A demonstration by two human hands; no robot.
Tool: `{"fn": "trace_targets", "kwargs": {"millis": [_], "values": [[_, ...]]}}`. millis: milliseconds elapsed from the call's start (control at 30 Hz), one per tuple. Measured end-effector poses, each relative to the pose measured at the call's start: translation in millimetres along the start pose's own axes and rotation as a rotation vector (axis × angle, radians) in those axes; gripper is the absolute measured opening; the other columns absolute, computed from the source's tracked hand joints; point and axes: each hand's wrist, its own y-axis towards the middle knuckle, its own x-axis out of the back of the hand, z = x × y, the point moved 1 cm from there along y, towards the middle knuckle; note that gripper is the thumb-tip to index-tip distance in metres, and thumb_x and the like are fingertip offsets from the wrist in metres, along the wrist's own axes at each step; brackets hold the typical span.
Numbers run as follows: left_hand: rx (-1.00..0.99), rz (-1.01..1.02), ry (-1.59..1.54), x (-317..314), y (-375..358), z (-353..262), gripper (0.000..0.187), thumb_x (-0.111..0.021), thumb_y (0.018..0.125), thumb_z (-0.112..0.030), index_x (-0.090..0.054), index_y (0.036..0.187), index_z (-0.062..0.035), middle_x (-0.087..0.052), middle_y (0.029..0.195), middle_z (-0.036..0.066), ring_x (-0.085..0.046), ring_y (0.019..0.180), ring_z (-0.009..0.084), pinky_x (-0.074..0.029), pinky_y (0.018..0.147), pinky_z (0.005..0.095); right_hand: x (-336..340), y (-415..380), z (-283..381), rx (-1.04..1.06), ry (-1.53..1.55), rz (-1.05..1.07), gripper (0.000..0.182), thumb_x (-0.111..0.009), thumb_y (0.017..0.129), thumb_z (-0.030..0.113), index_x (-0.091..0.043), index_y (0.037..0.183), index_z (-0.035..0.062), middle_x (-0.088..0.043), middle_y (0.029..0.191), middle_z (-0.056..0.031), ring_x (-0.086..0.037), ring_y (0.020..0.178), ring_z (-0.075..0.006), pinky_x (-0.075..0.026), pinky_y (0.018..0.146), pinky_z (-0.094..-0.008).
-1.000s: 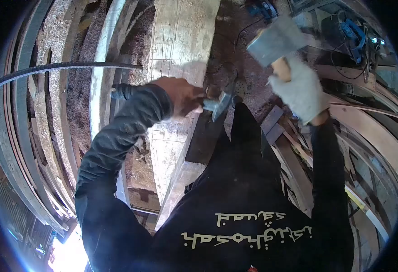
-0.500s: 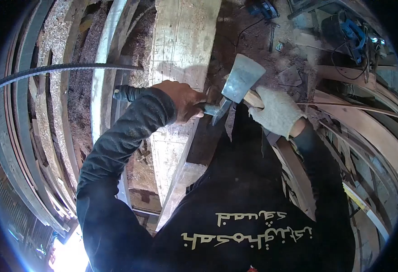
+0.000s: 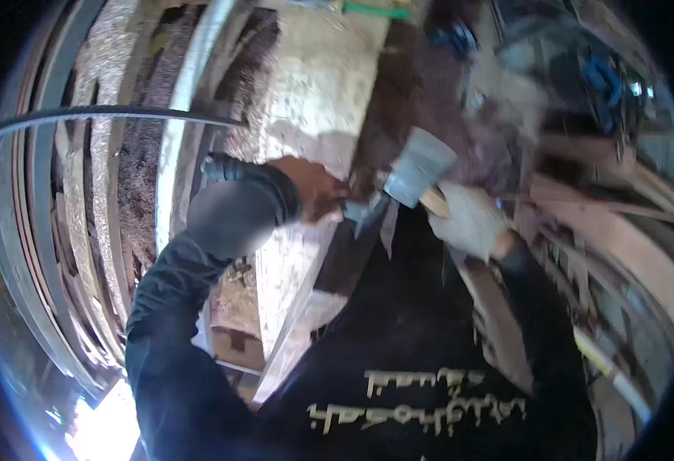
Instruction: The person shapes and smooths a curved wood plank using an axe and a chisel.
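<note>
My bare left hand (image 3: pixel 314 188) is closed round a metal tool (image 3: pixel 364 212) whose pointed head sticks out at its right side. A black-wrapped piece (image 3: pixel 225 167) shows beyond my left wrist. My right hand (image 3: pixel 471 223), in a pale glove, grips the short wooden handle (image 3: pixel 434 202) of a hatchet. The broad grey hatchet head (image 3: pixel 420 167) tilts up above the pointed tool, close to it; blur hides whether they touch. Both hands are in front of my dark shirt, my left hand over a pale wide plank (image 3: pixel 314 84).
Curved timbers (image 3: pixel 106 169) stand in rows at left, with a ribbed metal bar (image 3: pixel 122 113) across them. More curved planks (image 3: pixel 614 230) lie at right. Blue power tools (image 3: pixel 602 81) are at upper right. A green strip (image 3: pixel 375 11) shows at the top.
The hatchet and my gloved right hand have come lower in the view. My left hand has shifted slightly right and down. The view has moved and blurred, and the green strip has appeared.
</note>
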Motion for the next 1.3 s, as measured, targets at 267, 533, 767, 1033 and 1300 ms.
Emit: {"fn": "trace_targets", "kwargs": {"millis": [267,533,767,1033,1300], "values": [[-0.172,-0.148,-0.104,-12,-39,-29,0.036,-0.065,0.105,-0.041,-0.071,0.131,-0.0164,-0.08,0.096,0.012,-0.078,0.09,0.0349,-0.062,0.08,0.0503,98,-32,10,-0.437,0.47,-0.292,0.03,-0.074,0.091,0.015,-0.068,0.118,0.0029,-0.071,0.088,-0.0191,-0.073,0.077,-0.0318,-0.058,0.067,-0.0446],[-0.001,-0.477,-0.258,-64,-65,-2,0.034,-0.068,0.104,-0.033,-0.07,0.129,-0.0103,-0.079,0.094,0.016,-0.078,0.083,0.0373,-0.063,0.074,0.0489,39,-49,20,-0.375,0.565,-0.269,0.033,-0.082,0.088,0.019,-0.068,0.113,0.0018,-0.071,0.086,-0.0181,-0.072,0.075,-0.0329,-0.058,0.07,-0.042],[0.103,-0.369,-0.164,-55,-55,-25,0.033,-0.066,0.105,-0.035,-0.067,0.13,-0.014,-0.077,0.091,0.017,-0.077,0.084,0.0385,-0.061,0.073,0.0514,19,-42,25,-0.221,0.272,-0.249,0.039,-0.083,0.088,0.027,-0.067,0.112,0.001,-0.072,0.089,-0.0201,-0.073,0.081,-0.0349,-0.057,0.073,-0.0437],[0.056,-0.354,-0.076,-45,-40,-19,0.031,-0.066,0.105,-0.036,-0.069,0.127,-0.0155,-0.078,0.091,0.015,-0.078,0.084,0.0382,-0.062,0.073,0.0514,29,-35,36,-0.164,0.159,-0.321,0.045,-0.084,0.088,0.031,-0.066,0.114,-0.0007,-0.072,0.1,-0.0237,-0.07,0.091,-0.0432,-0.057,0.079,-0.0487],[-0.032,-0.274,-0.126,-34,-24,2,0.032,-0.07,0.103,-0.033,-0.07,0.128,-0.0134,-0.079,0.095,0.017,-0.077,0.087,0.0394,-0.061,0.078,0.0513,36,-4,36,-0.102,0.098,-0.326,0.049,-0.08,0.09,0.034,-0.064,0.121,-0.0015,-0.074,0.092,-0.0259,-0.075,0.085,-0.0442,-0.06,0.075,-0.0494]]}}
